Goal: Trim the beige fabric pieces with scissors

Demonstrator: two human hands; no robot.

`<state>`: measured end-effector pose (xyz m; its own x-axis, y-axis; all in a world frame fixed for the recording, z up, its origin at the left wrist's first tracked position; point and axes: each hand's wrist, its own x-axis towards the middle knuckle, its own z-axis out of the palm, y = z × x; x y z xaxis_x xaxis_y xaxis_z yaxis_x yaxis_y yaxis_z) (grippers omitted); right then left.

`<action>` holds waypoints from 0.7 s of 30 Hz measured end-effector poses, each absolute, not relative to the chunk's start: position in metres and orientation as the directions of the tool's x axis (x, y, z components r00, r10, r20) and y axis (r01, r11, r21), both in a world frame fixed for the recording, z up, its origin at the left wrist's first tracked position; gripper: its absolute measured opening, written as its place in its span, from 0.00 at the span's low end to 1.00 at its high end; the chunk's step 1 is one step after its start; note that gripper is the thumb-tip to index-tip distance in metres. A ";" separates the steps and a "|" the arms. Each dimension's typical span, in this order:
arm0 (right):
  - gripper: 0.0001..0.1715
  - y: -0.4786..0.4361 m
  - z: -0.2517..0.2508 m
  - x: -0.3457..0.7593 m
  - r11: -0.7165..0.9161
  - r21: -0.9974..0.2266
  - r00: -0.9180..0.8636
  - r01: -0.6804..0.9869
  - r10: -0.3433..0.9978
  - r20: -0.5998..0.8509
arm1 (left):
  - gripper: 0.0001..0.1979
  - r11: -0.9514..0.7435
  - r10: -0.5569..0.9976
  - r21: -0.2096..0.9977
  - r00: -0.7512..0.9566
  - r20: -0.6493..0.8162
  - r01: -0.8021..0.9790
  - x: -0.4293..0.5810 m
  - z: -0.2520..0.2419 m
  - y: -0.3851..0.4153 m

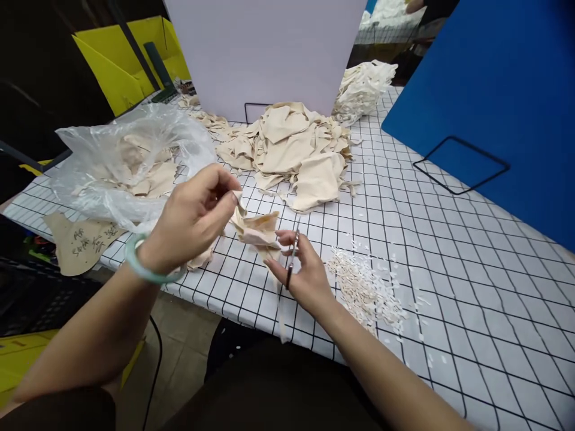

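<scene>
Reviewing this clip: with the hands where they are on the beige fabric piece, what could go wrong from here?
1. The small scissors in the right hand sit close to the fingers of the left hand pinching the fabric piece; a nick seems possible.
2. The piece is crumpled, so a cut might catch a folded layer.
3. The trimmings lie near the table edge and could spill off.

Open grid table (471,251) rightward; fabric heap (291,146), plastic bag (130,161) ahead-left.
</scene>
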<state>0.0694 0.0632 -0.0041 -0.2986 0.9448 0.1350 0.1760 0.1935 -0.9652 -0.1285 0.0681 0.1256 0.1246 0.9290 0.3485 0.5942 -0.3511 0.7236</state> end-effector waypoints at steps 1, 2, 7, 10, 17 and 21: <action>0.17 0.069 -0.004 0.059 0.264 -0.953 -0.304 0.150 0.929 0.210 | 0.02 -0.304 0.949 0.800 0.094 0.300 0.517 -0.124 0.132 0.053; 0.15 0.075 -0.005 0.051 0.320 -0.936 -0.315 0.148 0.912 0.262 | 0.02 -0.254 0.966 0.863 0.066 0.251 0.437 -0.121 0.134 0.039; 0.07 0.088 -0.014 0.047 0.240 -0.921 -0.385 0.306 0.916 0.111 | 0.03 -0.065 0.989 0.991 -0.125 0.080 0.119 -0.140 0.103 -0.001; 0.17 0.081 -0.012 0.050 0.289 -0.931 -0.451 0.222 0.877 0.164 | 0.04 0.011 0.989 1.000 -0.146 -0.014 -0.019 -0.148 0.087 -0.008; 0.04 0.078 -0.011 0.033 0.243 -0.961 -0.468 0.132 0.870 0.156 | 0.07 0.152 0.981 0.937 0.165 -0.103 -0.316 -0.162 0.093 -0.022; 0.08 0.086 -0.007 0.046 0.139 -0.990 -0.458 -0.017 0.879 0.131 | 0.11 0.455 0.861 0.806 0.419 -0.289 -0.379 -0.166 0.053 -0.024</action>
<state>0.0458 0.0856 -0.0074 -0.4576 0.8794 0.1315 -0.0175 0.1389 -0.9901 -0.1655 -0.0242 0.0535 0.4190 0.8608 -0.2888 -0.3788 0.4548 0.8060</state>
